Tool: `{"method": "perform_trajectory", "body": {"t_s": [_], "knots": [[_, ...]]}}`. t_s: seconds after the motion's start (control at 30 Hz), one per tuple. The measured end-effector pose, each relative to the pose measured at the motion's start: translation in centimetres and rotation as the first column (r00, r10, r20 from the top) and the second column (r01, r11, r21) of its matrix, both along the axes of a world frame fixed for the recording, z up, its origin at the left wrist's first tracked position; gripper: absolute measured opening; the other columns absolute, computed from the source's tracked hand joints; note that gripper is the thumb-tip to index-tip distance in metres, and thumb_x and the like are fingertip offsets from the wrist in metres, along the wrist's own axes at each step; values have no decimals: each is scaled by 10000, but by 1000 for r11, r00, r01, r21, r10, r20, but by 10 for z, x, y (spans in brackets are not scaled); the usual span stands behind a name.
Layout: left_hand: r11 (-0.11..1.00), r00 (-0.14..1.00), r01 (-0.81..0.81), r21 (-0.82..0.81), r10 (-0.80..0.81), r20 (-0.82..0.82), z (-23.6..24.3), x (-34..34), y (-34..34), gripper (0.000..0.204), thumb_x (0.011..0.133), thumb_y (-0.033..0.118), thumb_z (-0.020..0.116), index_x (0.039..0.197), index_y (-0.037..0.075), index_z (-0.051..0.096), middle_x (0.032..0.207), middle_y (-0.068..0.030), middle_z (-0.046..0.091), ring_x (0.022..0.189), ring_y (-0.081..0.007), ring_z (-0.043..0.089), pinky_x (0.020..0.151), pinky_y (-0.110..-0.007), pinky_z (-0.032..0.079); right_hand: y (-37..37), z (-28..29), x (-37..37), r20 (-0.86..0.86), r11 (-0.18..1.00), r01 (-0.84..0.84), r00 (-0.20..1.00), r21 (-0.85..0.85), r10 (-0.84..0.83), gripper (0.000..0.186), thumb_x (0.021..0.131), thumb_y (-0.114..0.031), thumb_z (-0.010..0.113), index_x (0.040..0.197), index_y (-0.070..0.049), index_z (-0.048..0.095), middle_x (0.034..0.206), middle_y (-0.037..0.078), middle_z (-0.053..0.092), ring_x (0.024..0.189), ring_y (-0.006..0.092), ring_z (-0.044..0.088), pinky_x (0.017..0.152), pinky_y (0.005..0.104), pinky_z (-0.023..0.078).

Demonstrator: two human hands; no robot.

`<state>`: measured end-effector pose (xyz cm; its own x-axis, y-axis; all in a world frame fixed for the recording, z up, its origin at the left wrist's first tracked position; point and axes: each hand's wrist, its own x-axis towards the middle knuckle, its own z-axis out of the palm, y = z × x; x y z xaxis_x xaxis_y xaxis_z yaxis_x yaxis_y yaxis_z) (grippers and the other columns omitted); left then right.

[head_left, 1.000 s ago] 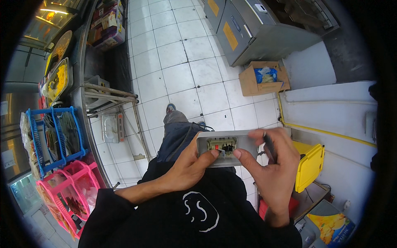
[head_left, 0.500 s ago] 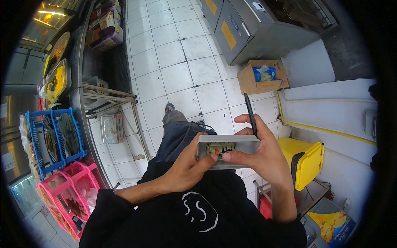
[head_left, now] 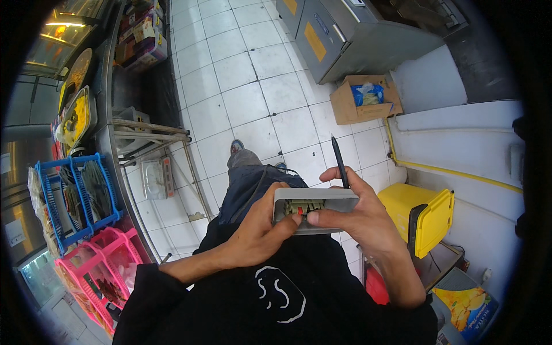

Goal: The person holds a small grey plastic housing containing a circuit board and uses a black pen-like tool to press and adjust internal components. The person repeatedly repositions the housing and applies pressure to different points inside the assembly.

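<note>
My left hand [head_left: 263, 229] grips the left side of a grey rectangular box [head_left: 340, 202], its thumb inside on a small olive-green part [head_left: 305, 204] with a red piece [head_left: 301, 211]. My right hand [head_left: 374, 230] grips the box from the right, thumb reaching inside beside that red piece. A slim black pen or stylus [head_left: 338, 158] stands up from the right hand's fingers behind the box, its tip pointing away from me. The thumbs partly hide the mechanism, and the lower end of the pen is hidden by the box and fingers.
Left, a steel counter [head_left: 103, 115] carries trays and blue [head_left: 77, 198] and pink [head_left: 98, 247] racks; a metal frame [head_left: 149, 129] juts below. Ahead are floor tiles and my feet. Right stand steel cabinets [head_left: 322, 46], a cardboard box [head_left: 345, 109], a yellow bin [head_left: 431, 221] and yellow pipe [head_left: 460, 175].
My right hand has settled on the box, its thumb moving left into it. The pen has swung from beside the box to pointing away from me. The view has shifted slightly.
</note>
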<state>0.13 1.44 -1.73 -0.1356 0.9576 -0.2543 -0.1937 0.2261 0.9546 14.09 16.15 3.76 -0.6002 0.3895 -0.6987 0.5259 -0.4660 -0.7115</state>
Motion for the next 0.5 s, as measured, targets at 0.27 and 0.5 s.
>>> {"method": "perform_trajectory", "body": {"t_s": [0.27,0.5], "knots": [[999,999,39,-38,-38,4,-3,0,1,237,988,157,512,1138,-8,433,958,-92,519,890,-142,517,784,-319,452,-3,-3,1,36,992,82,996,-99,-79,506,748,-114,830,1109,-86,478,1009,144,629,973,218,634,791,329,515],[998,998,40,-45,-38,58,-9,4,0,222,994,162,504,1132,0,444,953,-72,503,876,-129,498,774,-312,443,-6,-9,4,67,988,109,993,-113,-102,506,749,-93,830,1097,-90,463,1003,135,626,961,205,635,770,296,524]]}}
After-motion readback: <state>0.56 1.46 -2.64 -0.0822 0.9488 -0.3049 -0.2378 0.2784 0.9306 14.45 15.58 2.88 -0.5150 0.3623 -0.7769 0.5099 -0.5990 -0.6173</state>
